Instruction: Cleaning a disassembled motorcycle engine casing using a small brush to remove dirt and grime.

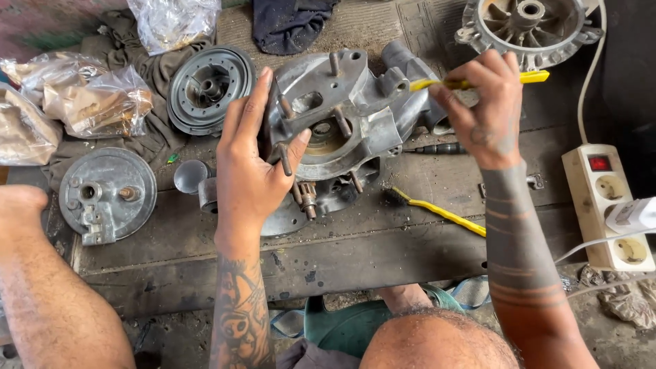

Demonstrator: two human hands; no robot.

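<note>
On bench, left hand [249,167] gripping engine casing [342,116], right hand [482,102] holding yellow brush [478,82] pointing left.

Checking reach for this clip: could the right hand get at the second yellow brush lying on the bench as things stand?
Probably yes: the yellow brush lies uncovered just below the right hand, but that hand already holds another yellow-handled brush.

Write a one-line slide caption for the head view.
Left hand steadies a grey metal engine casing on a wooden bench while the right hand holds a yellow-handled brush to it.
</note>
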